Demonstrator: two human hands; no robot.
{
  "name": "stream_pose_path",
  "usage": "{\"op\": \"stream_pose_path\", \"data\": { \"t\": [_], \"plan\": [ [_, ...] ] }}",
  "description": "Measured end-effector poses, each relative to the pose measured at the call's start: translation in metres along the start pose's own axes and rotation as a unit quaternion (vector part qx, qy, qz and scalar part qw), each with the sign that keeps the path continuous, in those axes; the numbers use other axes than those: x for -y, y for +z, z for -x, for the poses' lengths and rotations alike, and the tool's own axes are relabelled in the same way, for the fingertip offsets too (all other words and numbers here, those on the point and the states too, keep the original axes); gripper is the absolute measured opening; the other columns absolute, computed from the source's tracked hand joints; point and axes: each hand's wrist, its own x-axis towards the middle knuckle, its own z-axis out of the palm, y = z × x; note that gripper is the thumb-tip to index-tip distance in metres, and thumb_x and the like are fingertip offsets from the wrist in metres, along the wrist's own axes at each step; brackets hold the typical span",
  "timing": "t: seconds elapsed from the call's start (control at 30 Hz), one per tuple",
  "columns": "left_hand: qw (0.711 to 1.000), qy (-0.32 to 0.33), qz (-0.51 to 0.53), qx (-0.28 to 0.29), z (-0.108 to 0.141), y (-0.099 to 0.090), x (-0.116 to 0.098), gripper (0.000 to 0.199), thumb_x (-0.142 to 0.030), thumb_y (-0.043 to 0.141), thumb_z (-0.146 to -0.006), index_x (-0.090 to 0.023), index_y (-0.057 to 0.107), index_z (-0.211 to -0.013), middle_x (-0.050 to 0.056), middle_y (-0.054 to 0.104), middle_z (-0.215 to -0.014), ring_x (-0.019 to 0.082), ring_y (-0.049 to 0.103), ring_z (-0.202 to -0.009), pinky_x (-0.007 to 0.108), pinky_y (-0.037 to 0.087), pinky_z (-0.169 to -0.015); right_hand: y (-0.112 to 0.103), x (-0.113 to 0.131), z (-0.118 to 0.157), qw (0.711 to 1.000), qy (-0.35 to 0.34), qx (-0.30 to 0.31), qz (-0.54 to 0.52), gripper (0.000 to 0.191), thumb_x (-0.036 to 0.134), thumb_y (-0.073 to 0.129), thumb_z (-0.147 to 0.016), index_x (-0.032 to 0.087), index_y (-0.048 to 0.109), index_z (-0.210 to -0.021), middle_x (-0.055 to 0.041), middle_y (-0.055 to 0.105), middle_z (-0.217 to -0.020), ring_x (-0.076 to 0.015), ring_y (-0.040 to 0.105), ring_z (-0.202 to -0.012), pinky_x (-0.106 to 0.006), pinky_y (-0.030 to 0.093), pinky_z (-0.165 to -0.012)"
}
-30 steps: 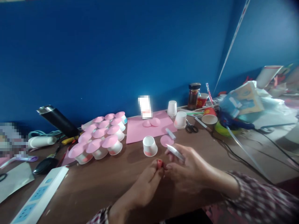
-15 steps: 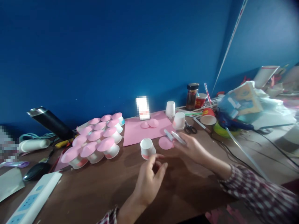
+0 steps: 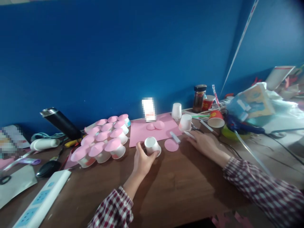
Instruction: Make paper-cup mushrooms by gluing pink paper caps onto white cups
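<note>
My left hand [image 3: 142, 160] curves round a small white paper cup [image 3: 151, 144], which stands upside down on the brown table. Its thumb lies against the cup's near side. Farther right, my right hand [image 3: 205, 146] rests low over the table with a thin white pen-like stick [image 3: 189, 135] at its fingertips. Between the hands lie a pink paper disc [image 3: 171, 145] and a short whitish tube [image 3: 175, 137]. Two more upturned white cups, one near [image 3: 185, 123] and one farther back [image 3: 176, 110], stand beyond my right hand.
Several upturned cups topped with pink cones [image 3: 97, 148] stand in rows at left. A pink sheet [image 3: 140, 133] lies at the back. Scissors [image 3: 196, 127] are partly hidden behind my right hand. A blue glue gun [image 3: 242, 125], a power strip [image 3: 44, 199] and a black flask [image 3: 61, 125] lie around.
My left hand has moved forward and round the upturned cup. My right hand has shifted right with the white stick, away from the pink disc. The view has moved slightly.
</note>
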Motion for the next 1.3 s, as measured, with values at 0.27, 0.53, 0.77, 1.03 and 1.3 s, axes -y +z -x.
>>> {"op": "stream_pose_path", "data": {
  "t": [0.27, 0.53, 0.77, 1.03, 1.3],
  "plan": [
    [0.906, -0.089, 0.399, 0.109, -0.010, -0.007, -0.019, 0.045, -0.037, 0.074, -0.071, -0.017, 0.055, -0.108, 0.008, 0.066, -0.105, 0.022, 0.063, -0.099, 0.037, 0.050, -0.088, 0.001, 0.002, 0.004, 0.988, -0.003, -0.096, -0.120, 0.037, 0.036, 0.044, -0.093, 0.016, 0.060, -0.120, -0.0152, 0.066, -0.114, -0.0281, 0.065, -0.093, -0.034, 0.049, -0.074],
    [0.749, -0.161, 0.616, 0.182, -0.019, 0.006, -0.024, 0.029, -0.032, 0.061, -0.080, -0.014, 0.062, -0.102, 0.009, 0.068, -0.105, 0.023, 0.063, -0.101, 0.042, 0.049, -0.094, -0.019, 0.078, -0.004, 0.789, -0.119, -0.154, -0.582, 0.032, 0.037, 0.039, -0.098, 0.023, 0.051, -0.125, -0.0018, 0.062, -0.082, -0.0110, 0.053, -0.055, -0.024, 0.046, -0.053],
    [0.671, -0.227, 0.681, 0.185, -0.015, 0.002, -0.019, 0.033, -0.028, 0.053, -0.079, -0.009, 0.064, -0.103, 0.015, 0.070, -0.101, 0.028, 0.066, -0.097, 0.041, 0.048, -0.090, 0.003, 0.097, 0.000, 0.672, -0.142, -0.062, -0.724, 0.034, 0.041, 0.041, -0.097, 0.028, 0.055, -0.125, -0.0079, 0.065, -0.109, -0.0180, 0.061, -0.080, -0.032, 0.051, -0.071],
    [0.686, -0.132, 0.678, 0.229, -0.012, 0.008, -0.018, 0.030, -0.037, 0.056, -0.085, -0.012, 0.065, -0.101, 0.012, 0.069, -0.101, 0.026, 0.065, -0.092, 0.036, 0.049, -0.082, 0.008, 0.107, 0.021, 0.680, -0.194, -0.046, -0.706, 0.039, 0.037, 0.057, -0.091, 0.029, 0.052, -0.128, -0.0091, 0.064, -0.111, -0.0189, 0.063, -0.083, -0.035, 0.053, -0.075],
    [0.729, -0.213, 0.628, 0.168, -0.014, 0.003, -0.014, 0.037, -0.042, 0.060, -0.082, -0.012, 0.063, -0.102, 0.012, 0.068, -0.094, 0.024, 0.064, -0.085, 0.036, 0.051, -0.074, 0.014, 0.106, 0.021, 0.739, -0.110, -0.184, -0.639, 0.017, 0.031, 0.052, -0.094, 0.021, 0.065, -0.097, -0.0016, 0.060, -0.072, -0.0138, 0.058, -0.064, -0.026, 0.049, -0.058]
  ]
}}
